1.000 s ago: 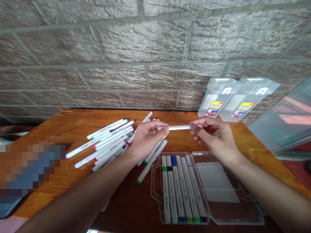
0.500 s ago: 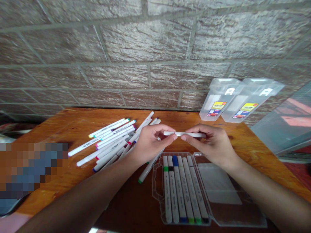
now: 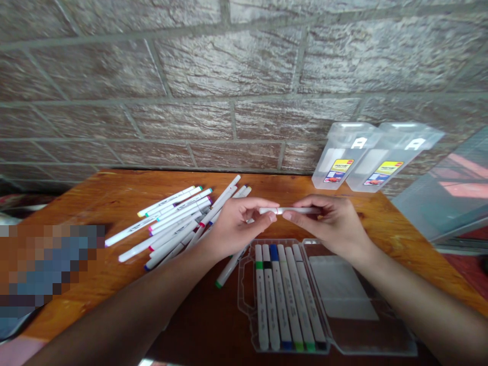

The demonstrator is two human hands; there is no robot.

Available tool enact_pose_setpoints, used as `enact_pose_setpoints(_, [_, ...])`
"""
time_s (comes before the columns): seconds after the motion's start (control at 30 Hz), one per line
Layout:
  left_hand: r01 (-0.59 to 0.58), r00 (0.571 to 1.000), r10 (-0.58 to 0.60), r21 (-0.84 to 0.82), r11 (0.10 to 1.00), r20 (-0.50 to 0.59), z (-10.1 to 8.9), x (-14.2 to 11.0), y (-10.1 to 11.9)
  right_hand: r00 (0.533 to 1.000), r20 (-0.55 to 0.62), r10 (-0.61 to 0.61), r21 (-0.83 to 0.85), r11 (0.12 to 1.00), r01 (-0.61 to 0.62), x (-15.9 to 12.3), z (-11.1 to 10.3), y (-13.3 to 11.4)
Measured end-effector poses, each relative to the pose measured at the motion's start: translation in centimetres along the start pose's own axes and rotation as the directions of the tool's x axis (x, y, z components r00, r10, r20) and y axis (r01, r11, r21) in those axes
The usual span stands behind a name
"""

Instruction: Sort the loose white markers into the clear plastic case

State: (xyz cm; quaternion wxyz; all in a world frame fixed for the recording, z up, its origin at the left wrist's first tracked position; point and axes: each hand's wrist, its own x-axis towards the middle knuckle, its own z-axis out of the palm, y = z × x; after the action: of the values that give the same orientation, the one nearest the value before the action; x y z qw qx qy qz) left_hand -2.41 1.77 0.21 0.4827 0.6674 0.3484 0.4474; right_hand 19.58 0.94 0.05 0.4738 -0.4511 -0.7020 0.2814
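Head view shows the loose markers (image 3: pixel 171 223) spread left of centre. At frame centre, my left hand (image 3: pixel 238 223) and right hand (image 3: pixel 330 218) pinch one white marker (image 3: pixel 280 210) near-horizontally, above the open case (image 3: pixel 326 305) at lower right.

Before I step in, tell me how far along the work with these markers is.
Six markers lie side by side in the open case, so that part looks done. One white marker is in hand, between the fingers of the left hand and right hand. The loose pile on the table is probably what is left.
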Motion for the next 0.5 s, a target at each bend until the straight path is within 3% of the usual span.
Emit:
enact_pose_setpoints(0.27, [-0.063, 0.995, 0.061, 0.027, 0.998, 0.073, 0.2, -0.5, -0.4, 0.998, -0.035, -0.050, -0.222, 0.974, 0.041, -0.6, 0.0, 0.0])
enact_pose_setpoints(0.5, [-0.052, 0.998, 0.051, 0.060, 0.997, 0.032, 0.2, -0.2, -0.8, 0.999, 0.011, -0.047, -0.208, 0.977, 0.048, -0.5, 0.0, -0.9])
